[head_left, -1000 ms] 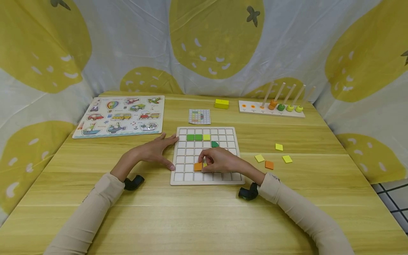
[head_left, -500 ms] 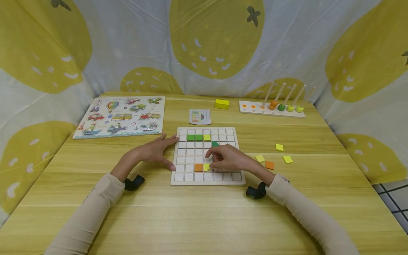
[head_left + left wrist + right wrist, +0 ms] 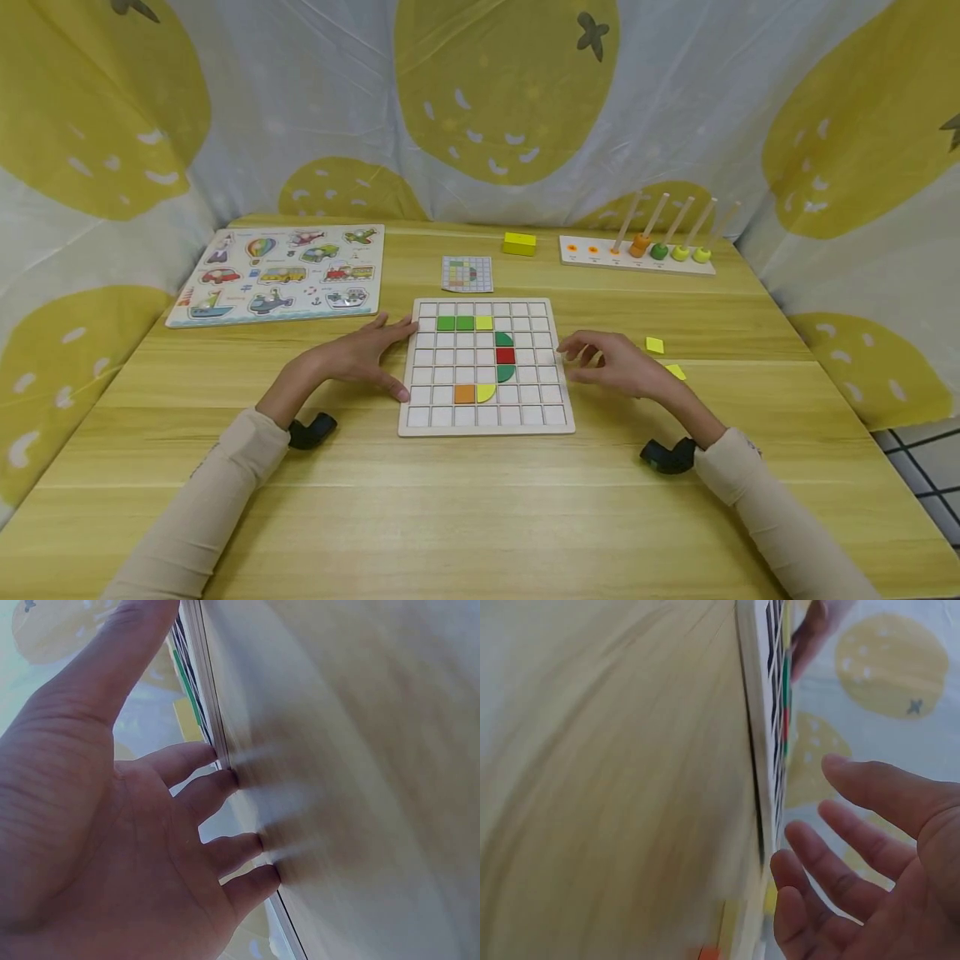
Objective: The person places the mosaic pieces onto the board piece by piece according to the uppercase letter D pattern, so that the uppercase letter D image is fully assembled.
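Note:
A wooden grid board [image 3: 487, 423] lies at mid-table. Two green square tiles [image 3: 455, 323] and a yellow one [image 3: 483, 322] fill cells in an upper row. Right of these, a red square [image 3: 506, 356] sits between two dark green quarter-round tiles [image 3: 504, 339]. Lower down are an orange square [image 3: 465, 393] and a yellow quarter-round tile [image 3: 486, 392]. My left hand [image 3: 360, 358] touches the board's left edge, thumb and fingers spread. My right hand [image 3: 618, 364] is just beyond the right edge, fingers loosely bent around nothing. It hides loose tiles behind it in the head view.
Two yellow tiles [image 3: 655, 345] show on the table at right; an orange tile [image 3: 709, 954] shows in the right wrist view. Behind the board lie a printed pattern card [image 3: 467, 274] and yellow block [image 3: 519, 243]. A vehicle puzzle [image 3: 277, 275] and a peg stand [image 3: 637, 255] flank them.
My right hand has let go of the yellow quarter-round tile in its cell beside the orange square and moved right, off the board. The left hand stays at the board's edge.

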### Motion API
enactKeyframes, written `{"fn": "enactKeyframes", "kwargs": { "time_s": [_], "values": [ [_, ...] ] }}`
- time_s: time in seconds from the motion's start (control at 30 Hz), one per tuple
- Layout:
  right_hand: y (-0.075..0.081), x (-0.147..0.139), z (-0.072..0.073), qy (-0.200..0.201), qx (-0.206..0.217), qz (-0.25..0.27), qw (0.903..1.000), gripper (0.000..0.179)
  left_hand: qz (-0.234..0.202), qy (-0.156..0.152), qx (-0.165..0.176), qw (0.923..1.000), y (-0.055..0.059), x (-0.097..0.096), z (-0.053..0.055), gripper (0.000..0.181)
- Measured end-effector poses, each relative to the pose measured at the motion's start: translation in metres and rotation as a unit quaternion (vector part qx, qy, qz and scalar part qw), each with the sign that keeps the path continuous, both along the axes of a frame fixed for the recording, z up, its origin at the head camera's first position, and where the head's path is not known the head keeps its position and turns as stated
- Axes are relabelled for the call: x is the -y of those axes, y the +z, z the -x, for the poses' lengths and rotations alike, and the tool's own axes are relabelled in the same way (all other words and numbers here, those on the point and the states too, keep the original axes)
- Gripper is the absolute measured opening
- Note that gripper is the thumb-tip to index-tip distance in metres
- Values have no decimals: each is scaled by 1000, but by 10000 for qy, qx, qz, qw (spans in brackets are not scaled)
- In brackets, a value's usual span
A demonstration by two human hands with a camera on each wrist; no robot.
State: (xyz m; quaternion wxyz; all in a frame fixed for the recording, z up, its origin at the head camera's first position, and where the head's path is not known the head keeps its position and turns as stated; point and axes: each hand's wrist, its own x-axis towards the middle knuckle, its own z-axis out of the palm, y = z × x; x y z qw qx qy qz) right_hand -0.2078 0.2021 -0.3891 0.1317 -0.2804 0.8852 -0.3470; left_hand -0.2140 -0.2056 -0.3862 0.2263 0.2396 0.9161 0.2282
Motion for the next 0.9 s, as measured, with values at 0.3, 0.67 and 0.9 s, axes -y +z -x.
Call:
{"fn": "enactKeyframes", "kwargs": {
  "time_s": [0.3, 0.67, 0.9],
  "values": [
    [-6, -45, -8, -383, 29, -79, 9992, 53, 66, 38, -9, 10000, 1, 2, -2, 113],
    [-7, -74, -23, -520, -89, -290, 9982, 56, 127, 39, 65, 9999, 1, -1, 1, 114],
    [-5, -80, -28, -761, -292, -745, 9939, 49, 144, 38, 19, 9999, 1, 0, 0, 114]
  ]
}}
